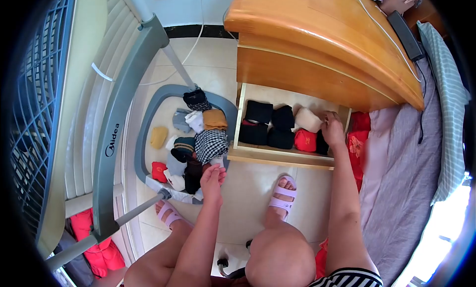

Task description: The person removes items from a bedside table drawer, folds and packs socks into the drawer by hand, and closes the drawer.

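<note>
My right hand reaches into the right end of the open drawer. Its bent fingers look slightly apart, with the tips beside a cream folded bundle. Below that hand lies a black bundle, partly covered, next to a red one. Several more dark bundles fill the drawer's left side. Over the floor pile, my left hand has its fingers curled together; what they hold, if anything, is hidden. Close to its fingertips are a white piece and a black-and-white checked bundle.
Folded pieces in mustard, grey and red lie inside the grey base ring of a fan-like stand marked Midea. The wooden cabinet overhangs the drawer. A bed borders the right side. My sandalled feet flank the floor between.
</note>
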Available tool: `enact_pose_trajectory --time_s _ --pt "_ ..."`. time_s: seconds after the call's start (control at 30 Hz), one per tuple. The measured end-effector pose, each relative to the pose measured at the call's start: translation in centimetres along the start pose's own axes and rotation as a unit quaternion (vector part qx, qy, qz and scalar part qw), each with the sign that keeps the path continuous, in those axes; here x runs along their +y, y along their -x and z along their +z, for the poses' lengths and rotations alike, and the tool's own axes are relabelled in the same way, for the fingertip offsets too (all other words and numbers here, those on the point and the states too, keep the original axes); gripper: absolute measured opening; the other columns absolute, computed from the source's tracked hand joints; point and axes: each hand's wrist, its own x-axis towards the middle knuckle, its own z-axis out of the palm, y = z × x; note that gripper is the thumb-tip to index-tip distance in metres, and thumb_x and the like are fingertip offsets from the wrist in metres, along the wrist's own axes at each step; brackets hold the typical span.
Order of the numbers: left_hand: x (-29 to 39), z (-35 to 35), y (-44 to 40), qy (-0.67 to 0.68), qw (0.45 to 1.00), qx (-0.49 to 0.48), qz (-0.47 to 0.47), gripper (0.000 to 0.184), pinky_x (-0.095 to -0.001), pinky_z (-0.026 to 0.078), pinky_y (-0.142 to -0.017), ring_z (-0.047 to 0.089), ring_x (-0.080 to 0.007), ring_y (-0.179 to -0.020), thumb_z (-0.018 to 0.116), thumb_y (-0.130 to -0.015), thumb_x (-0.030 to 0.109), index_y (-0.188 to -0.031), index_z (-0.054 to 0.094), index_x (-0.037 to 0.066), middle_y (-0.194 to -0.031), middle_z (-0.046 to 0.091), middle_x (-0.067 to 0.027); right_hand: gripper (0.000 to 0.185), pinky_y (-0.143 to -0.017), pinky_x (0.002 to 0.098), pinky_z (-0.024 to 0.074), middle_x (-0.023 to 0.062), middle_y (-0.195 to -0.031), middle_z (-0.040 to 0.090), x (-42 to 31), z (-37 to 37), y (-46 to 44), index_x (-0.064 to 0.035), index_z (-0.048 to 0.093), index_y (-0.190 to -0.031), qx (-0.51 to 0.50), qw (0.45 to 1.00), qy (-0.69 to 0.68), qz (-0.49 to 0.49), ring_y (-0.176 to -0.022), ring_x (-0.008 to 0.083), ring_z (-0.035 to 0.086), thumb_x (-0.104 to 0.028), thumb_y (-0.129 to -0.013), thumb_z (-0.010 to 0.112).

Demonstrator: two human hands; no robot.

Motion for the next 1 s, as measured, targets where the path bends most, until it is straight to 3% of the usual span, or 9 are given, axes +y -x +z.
enact_pose_trajectory --time_s 0.1,0.27,0.47,0.57,0.67,0.8,0.9,0.93,1.0 --pt "0.0 0.0 0.0 0.005 1.0 -0.001 -0.001 0.018 -0.0192 0.043 -0.064 0.057 -0.0071 -0.073 0.05 -0.092 0.012 -0.104 0.06 0.005 -0.088 0.065 -0.0031 0.039 -0.092 0.0399 0.0434 0.0177 -0.108 0.058 -2.4 0.6 -0.1 -0.0028 0.061 -0.103 0.009 0.994 -0.088 -0.06 -0.103 0.0361 0.054 0.007 -0.067 0.05" --pt "0.4 0.0 0.1 -0.004 1.0 -0.006 -0.003 0.019 -0.0214 0.044 -0.066 0.058 -0.0088 -0.074 0.05 -0.091 0.012 -0.107 0.058 0.004 -0.09 0.064 -0.0042 0.04 -0.09 0.0385 0.0444 0.0167 -0.101 0.062 -3.0 2.2 -1.2 -0.0031 0.063 -0.098 -0.063 0.992 -0.079 -0.073 -0.099 0.0351 0.056 0.01 -0.063 0.049" --pt "0.1 -0.5 -0.1 0.009 1.0 -0.005 0.004 0.018 -0.0213 0.044 -0.066 0.058 -0.0084 -0.074 0.051 -0.091 0.013 -0.105 0.058 0.006 -0.088 0.065 -0.0037 0.034 -0.088 0.0395 0.0448 0.0154 -0.098 0.063 -6.2 2.2 -1.9 -0.0046 0.064 -0.097 -0.027 0.994 -0.033 -0.101 -0.095 0.0335 0.057 0.003 -0.066 0.052" --pt "0.0 -0.8 -0.2 0.011 1.0 -0.009 0.001 0.017 -0.021 0.044 -0.065 0.058 -0.008 -0.073 0.051 -0.092 0.013 -0.105 0.059 0.006 -0.088 0.065 -0.0031 0.027 -0.088 0.0426 0.0429 0.0148 -0.097 0.064 -8.4 3.6 -1.8 -0.0068 0.063 -0.101 0.007 0.985 -0.018 -0.172 -0.094 0.0327 0.058 -0.01 -0.075 0.055" --pt "0.6 -0.7 0.1 0.008 1.0 -0.003 -0.001 0.017 -0.0205 0.044 -0.065 0.058 -0.0077 -0.073 0.051 -0.092 0.013 -0.105 0.059 0.007 -0.088 0.065 -0.0028 0.023 -0.087 0.0438 0.0417 0.0157 -0.098 0.063 -9.8 4.7 -1.8 -0.0068 0.062 -0.098 -0.088 0.985 0.119 -0.092 -0.097 0.031 0.057 -0.018 -0.078 0.058" --pt "0.5 -1.4 -0.2 0.013 1.0 0.001 0.003 0.017 -0.0202 0.044 -0.065 0.058 -0.0073 -0.074 0.05 -0.092 0.013 -0.105 0.059 0.007 -0.088 0.065 -0.0025 0.023 -0.086 0.0435 0.0409 0.0158 -0.096 0.063 -10.0 5.2 -2.0 -0.0063 0.062 -0.095 -0.14 0.977 0.153 -0.048 -0.097 0.0305 0.057 -0.023 -0.08 0.059" --pt "0.5 -1.7 -0.1 0.013 1.0 0.003 -0.004 0.017 -0.0199 0.044 -0.066 0.058 -0.0069 -0.073 0.05 -0.092 0.013 -0.106 0.059 0.007 -0.088 0.065 -0.0024 0.02 -0.085 0.0434 0.0418 0.0154 -0.092 0.064 -10.8 4.7 -1.5 -0.0052 0.063 -0.092 0.035 0.978 0.141 -0.147 -0.089 0.0314 0.06 -0.017 -0.077 0.06" --pt "0.6 -1.7 0.0 0.014 1.0 0.006 -0.008 0.018 -0.0198 0.044 -0.065 0.057 -0.0067 -0.074 0.05 -0.092 0.013 -0.106 0.059 0.007 -0.089 0.065 -0.0023 0.02 -0.085 0.0434 0.0418 0.0154 -0.092 0.064 -11.7 4.7 -1.5 -0.0052 0.063 -0.092 0.034 0.978 0.141 -0.148 -0.089 0.0314 0.06 -0.017 -0.077 0.06" --pt "0.5 -2.0 0.0 0.016 1.0 0.01 -0.013 0.018 -0.0196 0.044 -0.065 0.057 -0.0066 -0.074 0.05 -0.092 0.013 -0.106 0.059 0.006 -0.089 0.065 -0.0022 0.016 -0.081 0.0418 0.0444 0.0149 -0.091 0.063 -14.3 5.1 -1.4 -0.0047 0.065 -0.09 0.041 0.984 -0.024 -0.175 -0.089 0.0306 0.059 -0.01 -0.075 0.06"
